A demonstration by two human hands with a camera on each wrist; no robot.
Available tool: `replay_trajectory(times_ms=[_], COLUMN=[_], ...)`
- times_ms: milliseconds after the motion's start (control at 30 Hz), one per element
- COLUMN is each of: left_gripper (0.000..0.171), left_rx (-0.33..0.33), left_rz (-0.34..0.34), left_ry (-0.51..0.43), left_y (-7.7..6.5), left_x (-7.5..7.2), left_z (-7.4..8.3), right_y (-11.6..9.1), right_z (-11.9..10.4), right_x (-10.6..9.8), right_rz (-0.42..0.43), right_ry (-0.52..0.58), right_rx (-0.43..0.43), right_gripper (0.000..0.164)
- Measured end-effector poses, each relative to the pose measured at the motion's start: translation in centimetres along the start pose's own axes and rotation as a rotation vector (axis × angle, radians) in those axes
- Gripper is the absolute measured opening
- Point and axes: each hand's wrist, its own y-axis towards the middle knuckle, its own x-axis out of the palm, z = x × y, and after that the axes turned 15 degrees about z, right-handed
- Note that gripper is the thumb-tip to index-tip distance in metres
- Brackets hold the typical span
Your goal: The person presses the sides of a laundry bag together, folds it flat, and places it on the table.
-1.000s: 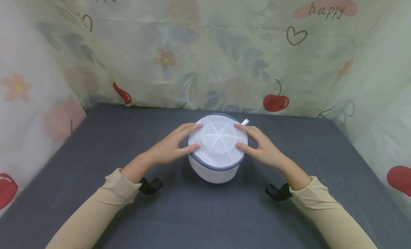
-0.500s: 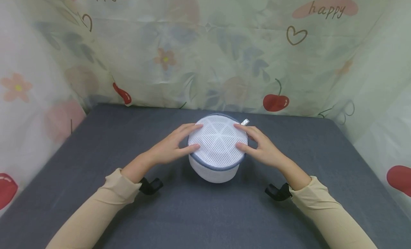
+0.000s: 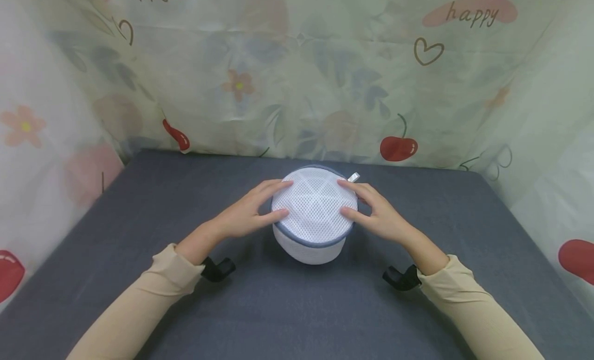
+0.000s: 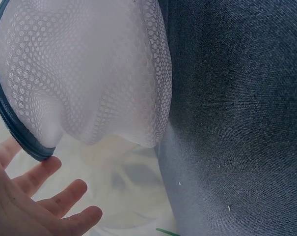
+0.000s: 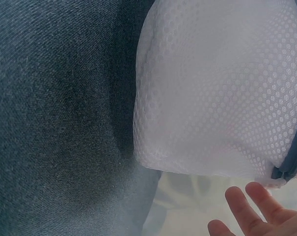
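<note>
A round white mesh laundry bag (image 3: 315, 208) with blue-grey piping stands upright on the dark table, its domed top facing up. My left hand (image 3: 243, 209) rests on its left edge, thumb and index fingertip on the mesh top. On the opposite edge my right hand (image 3: 381, 210) touches the top in the same way. In the left wrist view the other fingers extend loosely beside the zipped rim (image 4: 13, 123). The right wrist view shows fingers (image 5: 244, 211) extended near the zipper's end (image 5: 281, 172). A small pale tab (image 3: 354, 177) sticks out at the back right.
A dark grey cloth covers the table (image 3: 297, 313). Patterned curtains (image 3: 306, 81) with cherries and flowers hang behind it and along both sides. Black wrist mounts (image 3: 218, 270) show below each hand.
</note>
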Motion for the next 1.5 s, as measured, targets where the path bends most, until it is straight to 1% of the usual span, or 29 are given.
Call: replay_trajectory(times_ms=[567, 967, 1500], left_gripper=[0.061, 0.061, 0.061], left_rx=[-0.001, 0.004, -0.012], left_rz=[0.005, 0.008, -0.002], left_ry=[0.001, 0.007, 0.010], left_y=[0.03, 0.06, 0.08], left_x=[0.16, 0.21, 0.34], left_z=[-0.19, -0.27, -0.44], right_y=[0.02, 0.04, 0.04], right_z=[0.19, 0.30, 0.45], right_x=[0.17, 0.27, 0.41], right_rz=[0.013, 0.007, 0.006], right_ry=[-0.016, -0.017, -0.015], right_rx=[-0.009, -0.008, -0.010], right_gripper=[0.061, 0.060, 0.060])
